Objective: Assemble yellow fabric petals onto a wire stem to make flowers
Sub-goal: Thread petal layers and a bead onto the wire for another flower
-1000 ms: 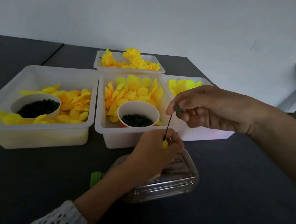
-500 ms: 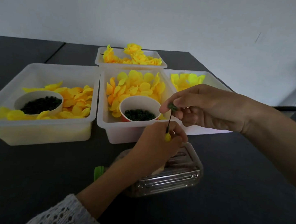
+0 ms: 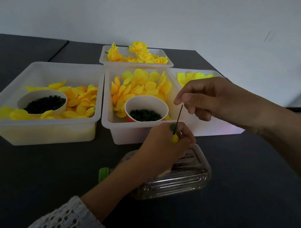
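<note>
- Wire stem [image 3: 179, 115]: thin, dark, near upright, rising out of the left-hand grip toward the right fingertips.
- Small green ring [image 3: 173, 127] seated low on stem, directly atop the grip; yellow bud [image 3: 175, 138] just beneath, between the fingers.
- Left hand [image 3: 162, 146]: fingers curled, pinching stem base.
- Right hand [image 3: 212, 101]: above the grip, fingers loosely bent at stem tip; contact not discernible, nothing visibly held.
- Beyond the grip: petal bin [image 3: 106, 108] with red cup of green rings [image 3: 146, 111]; nearer hand for petals judged the right.
- Under the grip: clear bottle [image 3: 181, 181].
</note>
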